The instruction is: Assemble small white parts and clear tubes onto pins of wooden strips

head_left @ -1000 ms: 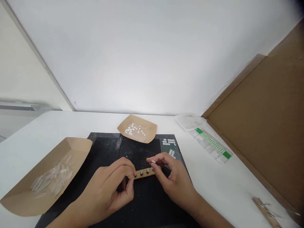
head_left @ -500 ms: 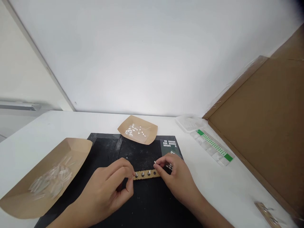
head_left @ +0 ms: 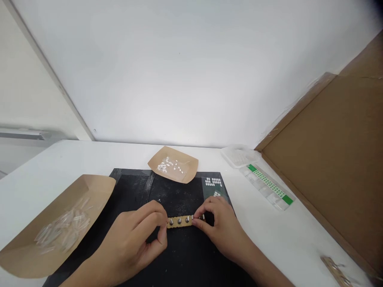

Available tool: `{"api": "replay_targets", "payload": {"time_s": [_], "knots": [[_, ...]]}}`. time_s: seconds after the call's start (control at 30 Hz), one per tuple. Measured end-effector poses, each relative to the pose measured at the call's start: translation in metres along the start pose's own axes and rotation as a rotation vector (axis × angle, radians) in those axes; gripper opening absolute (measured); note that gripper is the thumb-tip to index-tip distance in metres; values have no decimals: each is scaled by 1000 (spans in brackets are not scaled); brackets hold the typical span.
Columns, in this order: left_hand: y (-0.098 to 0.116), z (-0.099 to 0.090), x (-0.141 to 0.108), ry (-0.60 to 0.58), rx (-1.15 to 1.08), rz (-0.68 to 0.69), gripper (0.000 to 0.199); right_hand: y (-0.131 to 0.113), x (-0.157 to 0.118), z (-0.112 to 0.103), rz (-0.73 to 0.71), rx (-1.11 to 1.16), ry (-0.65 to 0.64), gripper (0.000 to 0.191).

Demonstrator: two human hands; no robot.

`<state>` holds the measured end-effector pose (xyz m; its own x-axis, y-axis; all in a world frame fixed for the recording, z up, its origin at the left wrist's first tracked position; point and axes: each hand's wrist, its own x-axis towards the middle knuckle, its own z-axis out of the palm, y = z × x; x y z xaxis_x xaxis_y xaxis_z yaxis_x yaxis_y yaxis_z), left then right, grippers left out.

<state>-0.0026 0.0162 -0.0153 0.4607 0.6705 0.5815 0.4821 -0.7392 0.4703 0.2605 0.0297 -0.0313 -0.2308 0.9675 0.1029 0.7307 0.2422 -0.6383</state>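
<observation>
We've got L hand (head_left: 142, 227) pinched, thumb to fingertips, on the L end of the strip (head_left: 183, 225), which sits btwn our 2 hands over the black mat (head_left: 185, 259). R hand (head_left: 220, 219): thumb & index almost together, w/ a tiny white bit (head_left: 193, 217) btwn the tips, right at the strip's R part. Seated or just touching? Can't tell. Just L of that, 3 dark studs (head_left: 179, 221) show, each w/ a white piece sticking up.

Risk no. 1: R fingertips are right beside the nearest stud, so a sideways brush could tip its piece. No. 2: if L grip slackens, the strip may twist under R's push & leave the bit crooked. No. 3: bit's so small that a hard squeeze could ping it away, past the far tray (head_left: 190, 165) even. Also, L of L hand, the big tray (head_left: 98, 185) w/ clear tubes (head_left: 64, 229): a wide swing might clip it.
</observation>
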Motion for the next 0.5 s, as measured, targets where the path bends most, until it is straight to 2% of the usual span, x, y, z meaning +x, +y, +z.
{"api": "replay_targets", "payload": {"time_s": [0.13, 0.5], "knots": [[0, -1, 0, 1, 6, 6, 19, -1, 0, -2, 35, 20, -42, 10], [-2, 0, -1, -12, -1, 15, 19, -3, -1, -6, 18, 95, 6, 4]]}}
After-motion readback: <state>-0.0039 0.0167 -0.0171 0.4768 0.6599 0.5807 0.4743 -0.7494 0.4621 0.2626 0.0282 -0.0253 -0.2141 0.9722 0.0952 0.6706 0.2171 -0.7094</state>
